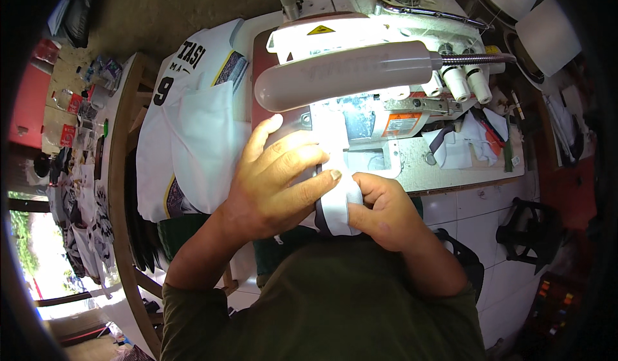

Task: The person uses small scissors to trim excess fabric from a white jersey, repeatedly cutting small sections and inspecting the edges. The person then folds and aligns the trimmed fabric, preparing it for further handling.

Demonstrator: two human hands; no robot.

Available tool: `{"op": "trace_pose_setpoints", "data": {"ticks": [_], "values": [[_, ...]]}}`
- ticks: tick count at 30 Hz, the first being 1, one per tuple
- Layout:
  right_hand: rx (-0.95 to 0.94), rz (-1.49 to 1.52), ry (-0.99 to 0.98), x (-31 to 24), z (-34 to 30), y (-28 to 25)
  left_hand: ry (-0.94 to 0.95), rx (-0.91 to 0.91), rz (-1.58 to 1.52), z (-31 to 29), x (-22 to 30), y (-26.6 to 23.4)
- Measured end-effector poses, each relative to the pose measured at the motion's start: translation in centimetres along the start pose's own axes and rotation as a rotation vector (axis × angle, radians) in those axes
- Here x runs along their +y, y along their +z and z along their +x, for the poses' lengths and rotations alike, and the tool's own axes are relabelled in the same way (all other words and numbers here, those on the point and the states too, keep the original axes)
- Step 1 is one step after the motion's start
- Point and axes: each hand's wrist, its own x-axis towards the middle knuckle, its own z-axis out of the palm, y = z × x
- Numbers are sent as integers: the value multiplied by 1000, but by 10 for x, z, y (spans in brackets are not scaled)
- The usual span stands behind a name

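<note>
A narrow folded piece of white fabric (335, 206) with a dark edge runs from my lap up to the sewing machine (360, 119). My left hand (283, 177) lies over its left side, thumb and forefinger closed on the cloth and the outer fingers spread toward the machine. On the right edge, nearer my body, my right hand (384, 208) pinches the same fabric between thumb and curled fingers. Bright light falls on the cloth's far end; the needle area is hidden behind a long lamp head (347, 74).
White garment pieces (193, 123) with dark lettering and patterned trim lie left of the machine. Fabric scraps (476, 135) rest on the table's right side. Large white thread cones (547, 32) stand at the far right. A black stool (531, 232) is on the tiled floor.
</note>
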Motion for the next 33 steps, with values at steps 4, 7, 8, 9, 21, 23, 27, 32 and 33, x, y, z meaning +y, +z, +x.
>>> {"op": "trace_pose_setpoints", "data": {"ticks": [4, 7, 8, 9, 21, 23, 27, 32, 33], "values": [[1, 131, -47, -1, 14, -4, -4, -7, 6, 8, -10, -1], [29, 40, -108, 1, 21, -10, -22, 1, 26, 7, -9, 4], [70, -26, -82, 2, 21, -11, -25, 8, 33, 6, -8, 6], [46, 23, -101, 3, 20, -12, -70, 39, -52, 5, -8, 7], [39, 178, -8, 3, 12, -8, -92, 2, 4, 3, 7, 4], [45, 158, -1, 3, 11, -7, -111, 8, -6, 2, 11, 4], [28, 210, -57, 1, 14, -5, -46, 47, -3, 9, 0, 4], [0, 301, -45, 0, 22, -2, -69, 53, 29, 14, -16, 6], [23, 257, -25, 0, 22, -2, -75, 38, 72, 13, -14, 6]]}}
